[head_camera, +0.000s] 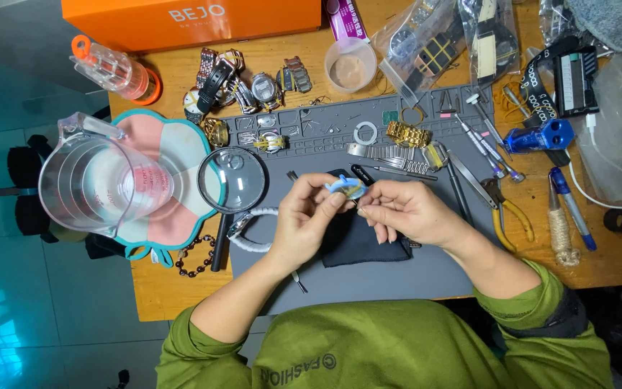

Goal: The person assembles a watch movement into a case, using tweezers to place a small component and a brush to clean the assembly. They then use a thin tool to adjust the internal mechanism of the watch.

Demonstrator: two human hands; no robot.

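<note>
Wooden surface point(181, 295) is covered mid-frame by one grey work mat point(397, 277); one orange box point(145, 21) is set at the far edge. One clear measuring jug point(95, 180) is parked on a pink-and-teal pad point(181, 144) at the left, one magnifying glass point(232, 180) just beside it. One dark cloth point(358, 241) is spread on the mat under both hands.

A small light-blue watch piece point(345, 188) is held above the cloth, between the two hands. Left hand point(304, 220): fingers pinched on the piece. Right hand point(408, 212): fingers curled tight beside the piece; a thin tool appears to be gripped, too small to confirm.

Judgement: the piece is best kept low over the cloth so a dropped part is caught, steadied by the left while fine work is done by the right.

Counted: one yellow-handled pliers point(509, 216), one gold bracelet point(407, 134), one blue pen point(572, 207), one white ring point(365, 132), one plastic cup point(350, 65). Loose watches point(246, 83) are heaped near the box; count cannot be told.
</note>
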